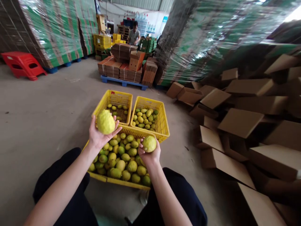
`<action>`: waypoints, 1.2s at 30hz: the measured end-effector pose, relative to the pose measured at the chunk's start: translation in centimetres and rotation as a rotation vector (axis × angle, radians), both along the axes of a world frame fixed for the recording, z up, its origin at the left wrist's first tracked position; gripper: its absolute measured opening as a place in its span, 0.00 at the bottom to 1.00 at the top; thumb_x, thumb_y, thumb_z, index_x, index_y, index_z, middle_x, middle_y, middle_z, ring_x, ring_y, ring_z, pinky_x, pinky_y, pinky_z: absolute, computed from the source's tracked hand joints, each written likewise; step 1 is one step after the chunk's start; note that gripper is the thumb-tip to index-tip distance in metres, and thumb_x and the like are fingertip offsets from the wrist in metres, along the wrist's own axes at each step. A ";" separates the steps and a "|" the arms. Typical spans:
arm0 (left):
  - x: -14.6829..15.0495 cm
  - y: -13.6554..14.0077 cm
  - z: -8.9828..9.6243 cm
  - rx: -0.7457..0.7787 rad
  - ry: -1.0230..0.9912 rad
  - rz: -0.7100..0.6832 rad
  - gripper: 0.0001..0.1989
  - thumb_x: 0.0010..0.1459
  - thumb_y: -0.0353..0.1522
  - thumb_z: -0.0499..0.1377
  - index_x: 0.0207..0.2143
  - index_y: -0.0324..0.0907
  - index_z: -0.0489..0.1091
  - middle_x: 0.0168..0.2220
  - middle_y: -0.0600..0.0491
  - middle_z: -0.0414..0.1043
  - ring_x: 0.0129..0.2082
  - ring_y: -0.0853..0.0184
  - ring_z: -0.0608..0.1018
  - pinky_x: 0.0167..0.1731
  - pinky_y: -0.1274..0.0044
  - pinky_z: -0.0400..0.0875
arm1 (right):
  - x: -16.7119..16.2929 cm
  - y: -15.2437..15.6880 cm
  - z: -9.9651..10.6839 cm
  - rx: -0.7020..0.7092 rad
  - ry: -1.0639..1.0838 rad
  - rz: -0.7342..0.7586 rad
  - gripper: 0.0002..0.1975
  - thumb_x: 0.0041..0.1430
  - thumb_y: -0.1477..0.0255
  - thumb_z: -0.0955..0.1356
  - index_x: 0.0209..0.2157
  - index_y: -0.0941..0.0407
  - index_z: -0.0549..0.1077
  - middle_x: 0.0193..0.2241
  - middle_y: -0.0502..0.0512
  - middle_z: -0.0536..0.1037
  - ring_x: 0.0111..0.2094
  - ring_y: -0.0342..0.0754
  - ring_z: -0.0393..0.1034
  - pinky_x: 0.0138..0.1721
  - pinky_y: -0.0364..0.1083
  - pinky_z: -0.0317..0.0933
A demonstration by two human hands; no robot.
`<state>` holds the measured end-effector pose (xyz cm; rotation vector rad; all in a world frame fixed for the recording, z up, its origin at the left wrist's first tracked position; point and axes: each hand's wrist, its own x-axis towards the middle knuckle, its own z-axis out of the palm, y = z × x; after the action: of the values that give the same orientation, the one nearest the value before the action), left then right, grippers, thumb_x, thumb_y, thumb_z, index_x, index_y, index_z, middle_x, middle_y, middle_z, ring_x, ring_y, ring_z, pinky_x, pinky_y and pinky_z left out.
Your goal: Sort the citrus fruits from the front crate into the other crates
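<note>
A large, bumpy yellow-green lemon (105, 121) rests in my left hand (100, 138), with the thumb on one side and the fingers spread beyond it. My right hand (150, 156) is wrapped round a smaller, rounder lemon (149, 144). Both hands are raised over the near yellow crate (127, 184), which is full of green and yellow lemons (121, 165). Behind it on the left, a second yellow crate (130, 108) has a few lemons at its bottom. The yellow crate on the right (166, 122) is partly filled with lemons.
Loose cardboard boxes (241, 121) are heaped on the right. Flattened cartons (110, 67) lie on a blue pallet (123, 82) ahead. Wrapped stacks (58, 31) stand on both sides. A red stool (23, 64) is at the left. A person (134, 34) is at the back.
</note>
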<state>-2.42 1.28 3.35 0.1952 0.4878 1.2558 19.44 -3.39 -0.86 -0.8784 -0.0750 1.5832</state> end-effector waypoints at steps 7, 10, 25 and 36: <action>-1.9 1.7 -0.1 -0.179 -0.089 0.304 0.22 0.64 0.47 0.47 0.35 0.43 0.73 0.29 0.53 0.78 0.31 0.67 0.82 0.34 0.76 0.79 | -0.6 0.2 0.0 -0.146 0.029 -0.038 0.17 0.56 0.54 0.61 0.30 0.53 0.67 0.23 0.54 0.73 0.19 0.46 0.64 0.13 0.41 0.50; -2.3 2.0 -0.6 -0.234 -0.044 0.340 0.21 0.64 0.43 0.45 0.33 0.43 0.72 0.28 0.53 0.77 0.29 0.67 0.81 0.32 0.76 0.79 | -0.7 0.2 -0.1 -0.151 0.011 -0.036 0.17 0.55 0.53 0.61 0.30 0.53 0.67 0.24 0.54 0.73 0.20 0.46 0.66 0.13 0.41 0.52; 0.6 1.2 -1.2 -0.087 0.233 0.028 0.17 0.57 0.40 0.50 0.28 0.40 0.72 0.26 0.49 0.75 0.24 0.64 0.78 0.24 0.73 0.74 | -1.8 0.2 0.4 0.069 -0.048 0.039 0.16 0.49 0.60 0.73 0.35 0.55 0.72 0.26 0.52 0.78 0.27 0.49 0.75 0.21 0.44 0.69; 2.4 0.2 -1.4 -0.182 0.308 -0.125 0.13 0.55 0.35 0.53 0.27 0.36 0.74 0.21 0.47 0.74 0.22 0.61 0.79 0.22 0.71 0.76 | -1.6 0.2 0.9 0.087 -0.044 -0.005 0.14 0.49 0.59 0.73 0.30 0.55 0.72 0.28 0.52 0.80 0.27 0.44 0.73 0.24 0.41 0.68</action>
<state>-0.04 1.52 1.91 0.2627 0.8393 1.0563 17.88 -3.15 0.02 -0.8448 -0.1714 1.5446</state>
